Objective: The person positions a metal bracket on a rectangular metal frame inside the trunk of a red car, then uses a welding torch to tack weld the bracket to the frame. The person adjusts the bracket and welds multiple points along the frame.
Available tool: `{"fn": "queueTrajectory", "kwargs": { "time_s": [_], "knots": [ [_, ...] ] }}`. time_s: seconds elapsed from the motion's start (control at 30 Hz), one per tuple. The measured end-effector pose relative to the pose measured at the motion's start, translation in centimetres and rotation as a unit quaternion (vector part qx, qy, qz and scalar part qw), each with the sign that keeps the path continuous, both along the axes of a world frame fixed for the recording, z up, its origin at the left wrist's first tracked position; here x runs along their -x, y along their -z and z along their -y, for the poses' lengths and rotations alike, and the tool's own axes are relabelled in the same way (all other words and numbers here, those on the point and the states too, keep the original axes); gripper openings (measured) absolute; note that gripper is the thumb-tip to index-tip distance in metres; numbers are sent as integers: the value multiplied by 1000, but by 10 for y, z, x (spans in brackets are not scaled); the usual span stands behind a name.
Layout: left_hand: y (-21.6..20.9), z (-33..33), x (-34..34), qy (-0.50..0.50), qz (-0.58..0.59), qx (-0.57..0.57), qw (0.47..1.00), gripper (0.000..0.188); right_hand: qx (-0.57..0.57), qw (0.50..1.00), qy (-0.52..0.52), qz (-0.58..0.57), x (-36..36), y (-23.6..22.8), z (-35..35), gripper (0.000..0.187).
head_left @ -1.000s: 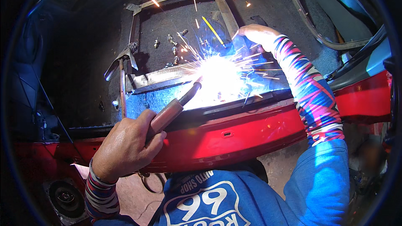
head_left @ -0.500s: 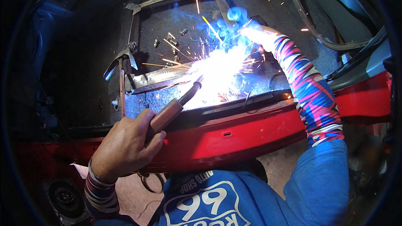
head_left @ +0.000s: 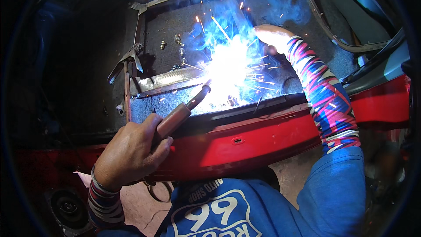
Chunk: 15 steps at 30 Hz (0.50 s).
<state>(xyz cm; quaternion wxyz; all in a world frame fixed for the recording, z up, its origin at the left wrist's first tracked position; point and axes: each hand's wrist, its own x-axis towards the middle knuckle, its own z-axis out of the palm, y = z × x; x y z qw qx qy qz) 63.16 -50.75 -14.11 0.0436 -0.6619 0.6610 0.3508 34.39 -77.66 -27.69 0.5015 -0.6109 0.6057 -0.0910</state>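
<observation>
My left hand (head_left: 131,151) is closed round the brown handle of a welding torch (head_left: 175,119). The torch's bent neck points up and right into a blinding white arc (head_left: 230,63) with sparks and blue smoke. Under the glare lies the near bar of a rectangular metal frame (head_left: 169,80); the exact weld spot is washed out. My right hand (head_left: 275,37), beyond a patterned sleeve, is by the frame's right side, fingers curled. Bright light and smoke hide what they hold, if anything. A locking-plier-like clamp (head_left: 127,63) sits at the frame's left side.
Dark carpet (head_left: 153,26) lies under the frame, with several small metal fittings (head_left: 163,44) inside it. A red car body sill (head_left: 210,149) runs between me and the work. At the right is a curved trim strip (head_left: 324,28). A round speaker (head_left: 68,206) sits lower left.
The arc's glow has shifted slightly and smoke has spread up and to the right. Sparks fly in different places. Both hands and the torch stay nearly still.
</observation>
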Motion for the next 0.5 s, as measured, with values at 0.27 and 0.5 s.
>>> {"fn": "queueTrajectory", "kwargs": {
  "time_s": [0.27, 0.5],
  "knots": [
    [-9, -9, -17, -64, -96, -4, 993, 33, -72, 997, 14, 8, -9, 6, 10, 40],
    [-15, -26, -47, -122, -167, 60, 977, 41, -109, 994, -14, 11, -7, 2, 11, 40]
  ]
}}
